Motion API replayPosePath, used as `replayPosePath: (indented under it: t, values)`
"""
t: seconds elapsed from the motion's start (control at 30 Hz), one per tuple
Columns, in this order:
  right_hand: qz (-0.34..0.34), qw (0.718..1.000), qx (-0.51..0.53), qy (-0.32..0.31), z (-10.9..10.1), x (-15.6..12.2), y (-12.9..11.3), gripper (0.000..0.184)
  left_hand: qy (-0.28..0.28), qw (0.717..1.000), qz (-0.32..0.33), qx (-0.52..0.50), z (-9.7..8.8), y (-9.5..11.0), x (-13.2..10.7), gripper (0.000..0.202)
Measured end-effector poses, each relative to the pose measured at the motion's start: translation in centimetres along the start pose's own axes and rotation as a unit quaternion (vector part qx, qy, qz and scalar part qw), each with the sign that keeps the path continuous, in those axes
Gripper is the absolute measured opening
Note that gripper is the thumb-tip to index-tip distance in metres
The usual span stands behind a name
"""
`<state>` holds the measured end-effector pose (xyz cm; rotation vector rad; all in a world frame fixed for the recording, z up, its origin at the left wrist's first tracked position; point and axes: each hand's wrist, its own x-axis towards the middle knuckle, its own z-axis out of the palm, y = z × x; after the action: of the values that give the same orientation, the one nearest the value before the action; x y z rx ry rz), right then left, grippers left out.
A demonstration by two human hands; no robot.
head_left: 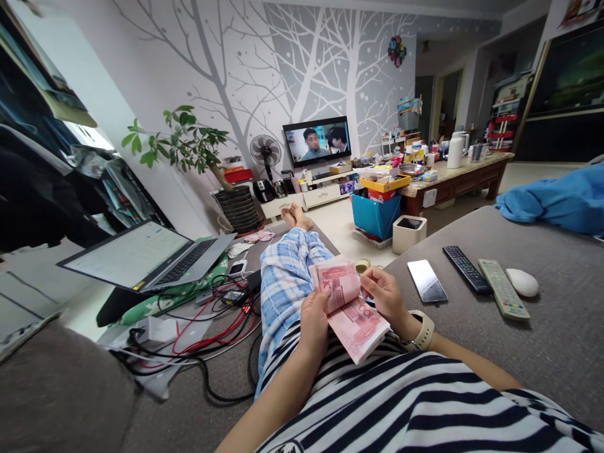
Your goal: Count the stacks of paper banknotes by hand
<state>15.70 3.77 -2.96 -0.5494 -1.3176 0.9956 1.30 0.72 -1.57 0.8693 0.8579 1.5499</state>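
The person's left hand (315, 311) grasps a bundle of pink banknotes (359, 333) above the lap, its thumb pressed on the near side of a folded-up portion while the rest slants down toward the striped shirt (401, 409). The right hand (385, 294), with a pale watch (421, 330) on its wrist, is curled at the right edge of the raised notes; whether its fingertips actually pinch one is too small to tell. Plaid trousers (277, 283) cover the outstretched legs on the grey sofa (557, 343). To the right lie a smartphone (427, 281), a black remote (466, 269), a pale remote (503, 289) and a white mouse (522, 282), these last two side by side. On the left, an open laptop (189, 261) sits tilted near a tangle of cables (207, 345) (red, black and white ones together). Farther off, a white jug (455, 151) stands on a crowded tabletop (491, 160), to the right of the lit television (317, 141).
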Motion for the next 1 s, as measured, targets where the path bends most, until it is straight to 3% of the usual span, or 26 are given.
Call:
replayPosePath:
  t: [0.27, 0.53, 0.8, 1.0]
  values:
    - [0.006, 0.994, -0.110, 0.013, -0.2, 1.0, 0.6, 0.038, -0.001, 1.000, -0.007, 0.001, 0.2, 0.0, -0.3, 0.039]
    - [0.007, 0.988, -0.151, 0.024, 0.0, 1.1, 0.3, 0.032, 0.022, 0.999, 0.027, 0.021, -0.1, 0.0, 0.1, 0.024]
    - [0.006, 0.992, -0.115, 0.056, 0.1, 0.6, 0.4, 0.024, 0.047, 0.994, 0.066, 0.071, -0.7, -0.2, 0.5, 0.024]
    - [-0.038, 0.994, -0.096, 0.042, -0.2, 0.0, 0.4, 0.024, 0.086, 0.990, 0.072, 0.082, -0.7, 0.0, 0.4, 0.026]
